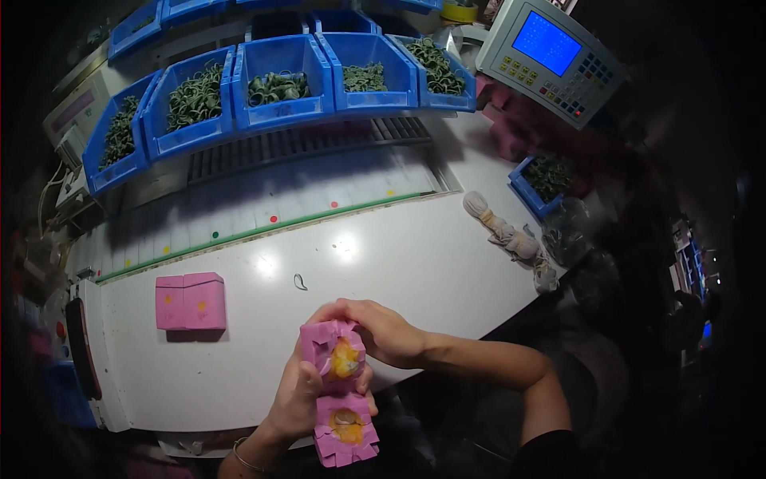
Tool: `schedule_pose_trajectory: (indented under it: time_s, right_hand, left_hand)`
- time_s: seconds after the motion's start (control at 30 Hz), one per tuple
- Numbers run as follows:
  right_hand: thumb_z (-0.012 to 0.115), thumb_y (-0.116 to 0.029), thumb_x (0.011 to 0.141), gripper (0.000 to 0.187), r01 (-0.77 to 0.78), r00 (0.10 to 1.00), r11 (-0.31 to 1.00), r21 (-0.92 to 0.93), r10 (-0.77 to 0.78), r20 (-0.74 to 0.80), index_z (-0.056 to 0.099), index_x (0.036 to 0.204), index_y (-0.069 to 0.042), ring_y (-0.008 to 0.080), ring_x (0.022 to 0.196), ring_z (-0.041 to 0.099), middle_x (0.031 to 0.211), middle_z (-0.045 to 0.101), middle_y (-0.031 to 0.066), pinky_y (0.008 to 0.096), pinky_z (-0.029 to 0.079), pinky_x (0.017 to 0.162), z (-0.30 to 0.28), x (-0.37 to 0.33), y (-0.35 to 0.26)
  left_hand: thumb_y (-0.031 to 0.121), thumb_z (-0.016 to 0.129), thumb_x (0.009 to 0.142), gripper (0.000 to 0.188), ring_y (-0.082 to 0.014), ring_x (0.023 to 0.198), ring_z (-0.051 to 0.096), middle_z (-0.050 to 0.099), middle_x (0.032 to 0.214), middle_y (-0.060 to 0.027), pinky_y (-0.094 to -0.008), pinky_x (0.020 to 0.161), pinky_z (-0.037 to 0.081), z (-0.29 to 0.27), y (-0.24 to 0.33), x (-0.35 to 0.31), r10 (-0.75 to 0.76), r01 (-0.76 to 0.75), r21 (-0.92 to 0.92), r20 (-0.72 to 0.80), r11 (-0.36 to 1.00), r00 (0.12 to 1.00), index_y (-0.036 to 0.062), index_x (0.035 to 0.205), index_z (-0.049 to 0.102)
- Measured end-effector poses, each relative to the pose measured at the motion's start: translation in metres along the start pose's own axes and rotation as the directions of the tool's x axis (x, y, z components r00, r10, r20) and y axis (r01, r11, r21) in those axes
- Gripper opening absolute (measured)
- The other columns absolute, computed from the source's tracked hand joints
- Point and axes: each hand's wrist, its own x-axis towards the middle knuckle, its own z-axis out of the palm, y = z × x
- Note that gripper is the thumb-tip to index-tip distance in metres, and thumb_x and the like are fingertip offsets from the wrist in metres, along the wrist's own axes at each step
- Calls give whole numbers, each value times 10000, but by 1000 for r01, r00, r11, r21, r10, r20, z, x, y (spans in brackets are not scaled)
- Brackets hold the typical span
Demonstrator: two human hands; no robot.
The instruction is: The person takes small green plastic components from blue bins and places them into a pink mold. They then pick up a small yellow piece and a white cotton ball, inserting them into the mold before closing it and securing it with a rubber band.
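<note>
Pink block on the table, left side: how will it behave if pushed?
The pink block looks boxy and flat-sided, so it'll probably slide on the table rather than roll. Its straight edges suggest it's fairly stiff. A seam runs down its middle, so it may split in two.

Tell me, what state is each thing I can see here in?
Left hand: gripping the pink pieces
Right hand: curled around the upper one
Pink pieces: held, orange-stained hollows exposed
Pink block: resting on the table
Front-row blue bins: holding green items
Screen: lit blue
Pale bundle: bound, lying down
</note>
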Motion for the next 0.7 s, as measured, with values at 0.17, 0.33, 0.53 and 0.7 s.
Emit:
schedule_pose_trajectory:
  time_s: [0.17,0.33,0.53,0.7]
  right_hand:
    - [340,-284,964,441,122,897,620,-775,-403,-181,452,1260,22,266,1140,475,1204,505,173,368,357,983,-59,-15,-4]
    - [646,-275,783,665,-674,552,8,-738,-660,-511,396,1328,15,398,1270,337,1410,336,233,472,295,1030,-258,-84,1]
    - [516,-272,879,435,-669,371,97,-737,-816,-444,510,1192,30,412,1096,495,1179,528,266,429,409,930,-282,-130,-14]
    - [576,-257,823,467,-575,568,162,-802,-627,-534,523,1223,-22,363,1054,544,1116,582,222,399,407,922,-267,-133,-9]
  left_hand:
    - [548,456,893,646,-190,738,525,452,886,-126,-371,635,542,-11,1,3,-45,40,-95,-49,995,998,72,1281,256]
    - [534,402,917,597,-175,699,509,438,854,-109,-372,621,545,-25,-3,9,18,-22,-17,-181,1000,983,69,1268,273]
    - [483,327,955,509,-156,681,494,432,895,-97,-359,599,545,-41,-13,1,78,-101,-56,-315,993,946,73,1255,291]
    - [481,320,958,505,-159,691,495,435,895,-96,-356,611,540,-39,-13,8,59,-70,-29,-290,997,955,75,1256,290]
